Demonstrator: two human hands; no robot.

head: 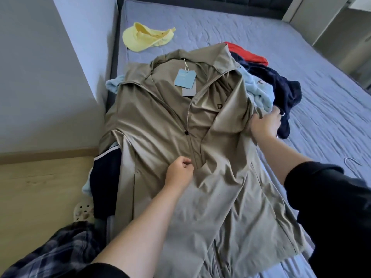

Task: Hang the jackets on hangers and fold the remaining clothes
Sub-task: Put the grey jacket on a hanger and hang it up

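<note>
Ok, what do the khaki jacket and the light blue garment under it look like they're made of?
Khaki jacket: probably a thin synthetic weave like nylon or polyester, given its soft sheen and sharp fine creases. Light blue garment: apparently fleece or terry, matte and fluffy-looking.

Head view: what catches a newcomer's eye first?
The khaki jacket, spread front-up on the bed, blue tags at its collar. The left hand pinches it by the zipper; the right hand grips its side edge. A yellow cap lies far left.
</note>
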